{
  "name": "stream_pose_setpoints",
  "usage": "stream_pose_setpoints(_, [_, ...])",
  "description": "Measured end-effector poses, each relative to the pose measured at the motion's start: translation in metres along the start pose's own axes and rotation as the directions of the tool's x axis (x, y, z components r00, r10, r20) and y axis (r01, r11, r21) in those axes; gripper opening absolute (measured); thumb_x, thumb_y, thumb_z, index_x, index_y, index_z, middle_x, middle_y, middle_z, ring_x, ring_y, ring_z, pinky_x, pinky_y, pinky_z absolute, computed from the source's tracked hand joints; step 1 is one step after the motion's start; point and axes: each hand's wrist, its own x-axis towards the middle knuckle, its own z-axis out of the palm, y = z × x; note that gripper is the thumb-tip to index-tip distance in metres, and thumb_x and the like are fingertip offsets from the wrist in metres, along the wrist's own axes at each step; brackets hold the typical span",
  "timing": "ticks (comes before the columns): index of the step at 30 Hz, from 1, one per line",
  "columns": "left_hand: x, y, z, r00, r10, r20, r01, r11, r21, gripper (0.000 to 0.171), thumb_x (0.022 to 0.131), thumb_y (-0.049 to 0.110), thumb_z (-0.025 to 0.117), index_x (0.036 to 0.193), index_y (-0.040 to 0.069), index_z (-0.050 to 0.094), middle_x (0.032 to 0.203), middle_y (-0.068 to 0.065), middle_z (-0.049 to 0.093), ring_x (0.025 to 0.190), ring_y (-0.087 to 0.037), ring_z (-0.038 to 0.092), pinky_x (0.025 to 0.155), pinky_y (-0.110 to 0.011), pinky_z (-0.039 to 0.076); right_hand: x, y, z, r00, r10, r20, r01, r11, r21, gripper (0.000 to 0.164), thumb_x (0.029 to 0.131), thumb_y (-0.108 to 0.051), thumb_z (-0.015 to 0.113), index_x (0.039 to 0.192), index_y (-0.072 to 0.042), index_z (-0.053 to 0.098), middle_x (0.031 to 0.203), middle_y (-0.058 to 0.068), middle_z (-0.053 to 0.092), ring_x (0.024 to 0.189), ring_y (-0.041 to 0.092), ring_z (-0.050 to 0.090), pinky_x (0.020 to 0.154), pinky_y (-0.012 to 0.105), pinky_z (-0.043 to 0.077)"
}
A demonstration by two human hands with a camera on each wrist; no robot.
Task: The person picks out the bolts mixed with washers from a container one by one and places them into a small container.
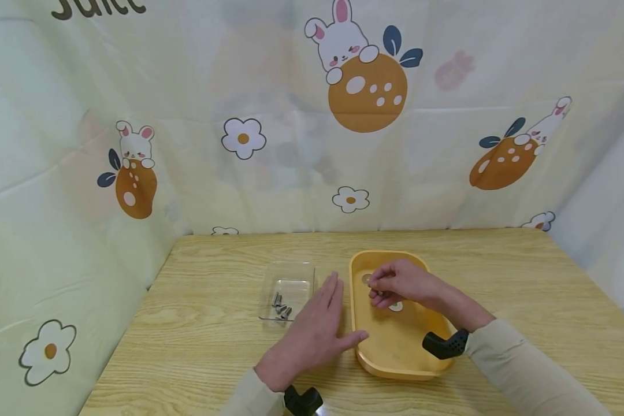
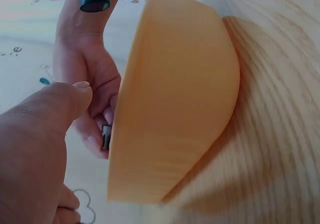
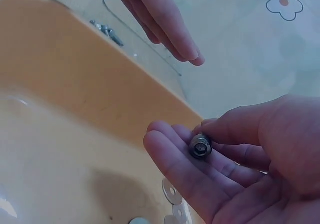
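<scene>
A socket-head screw [image 3: 201, 147] sits between the thumb and fingers of my right hand [image 1: 404, 283], its hex recess facing the camera in the right wrist view. This hand is over the yellow tray [image 1: 390, 352]. Flat washers [image 3: 172, 191] lie in the tray below it, some partly hidden. My left hand [image 1: 314, 329] has its fingers straight and holds nothing. It lies between the tray and a clear plastic box [image 1: 296, 270], its thumb reaching over the tray's left rim in the head view.
Several screws [image 1: 281, 309] lie in the clear box, left of the tray. Both containers stand on a wood-grain table [image 1: 203, 323]. A printed cloth [image 1: 286, 173] with rabbits and flowers hangs along the table's back edge.
</scene>
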Motion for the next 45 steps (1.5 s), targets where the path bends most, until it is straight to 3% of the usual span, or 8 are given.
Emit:
stream_pose_setpoints(22, [-0.011, -0.031, -0.015, 0.994, -0.085, -0.065, 0.083, 0.996, -0.032, 0.103, 0.093, 0.064, 0.054, 0.158, -0.002, 0.009, 0.167, -0.019, 0.003, 0.154, -0.03, 0.014, 0.122, -0.044, 0.026, 0.009, -0.022, 0.012, 0.995, -0.061, 0.083, 0.051, 0.991, 0.12, 0.03, 0.102, -0.011, 0.053, 0.119, 0.013, 0.056, 0.104, 0.02, 0.067, 0.092, 0.023, 0.072, 0.086, 0.04, 0.06])
stream_pose_setpoints(27, [-0.015, -0.038, -0.018, 0.993, -0.088, -0.084, 0.086, 0.996, -0.028, 0.102, 0.093, 0.064, 0.053, 0.158, -0.002, 0.01, 0.166, -0.021, 0.006, 0.153, -0.032, 0.018, 0.121, -0.044, 0.028, 0.013, -0.025, 0.016, 0.99, -0.083, 0.113, 0.062, 0.983, 0.174, 0.029, 0.103, -0.012, 0.052, 0.12, 0.012, 0.057, 0.107, 0.023, 0.067, 0.093, 0.024, 0.073, 0.088, 0.042, 0.059])
stream_pose_setpoints(34, [-0.019, -0.045, -0.019, 0.99, -0.105, -0.098, 0.102, 0.994, -0.037, 0.102, 0.093, 0.062, 0.055, 0.156, -0.006, 0.012, 0.165, -0.024, 0.009, 0.153, -0.033, 0.017, 0.122, -0.044, 0.026, 0.02, -0.029, 0.021, 0.981, -0.084, 0.173, 0.034, 0.962, 0.271, 0.032, 0.102, -0.008, 0.052, 0.124, 0.015, 0.053, 0.104, 0.016, 0.068, 0.094, 0.022, 0.073, 0.089, 0.039, 0.058])
stream_pose_setpoints(40, [-0.022, -0.052, -0.02, 0.987, -0.12, -0.109, 0.117, 0.993, -0.036, 0.102, 0.093, 0.061, 0.056, 0.156, -0.007, 0.014, 0.165, -0.023, 0.009, 0.153, -0.033, 0.017, 0.122, -0.045, 0.025, 0.024, -0.035, 0.025, 0.972, -0.094, 0.216, 0.033, 0.963, 0.268, 0.03, 0.1, -0.005, 0.055, 0.123, 0.015, 0.053, 0.105, 0.015, 0.068, 0.095, 0.021, 0.073, 0.092, 0.04, 0.056])
stream_pose_setpoints(45, [-0.026, -0.058, -0.021, 0.983, -0.14, -0.12, 0.137, 0.99, -0.039, 0.103, 0.092, 0.062, 0.058, 0.156, -0.006, 0.013, 0.165, -0.023, 0.009, 0.153, -0.034, 0.017, 0.122, -0.046, 0.025, 0.028, -0.038, 0.032, 0.967, -0.121, 0.225, 0.056, 0.96, 0.276, 0.028, 0.102, -0.004, 0.05, 0.122, 0.016, 0.05, 0.107, 0.018, 0.066, 0.097, 0.023, 0.072, 0.09, 0.037, 0.058])
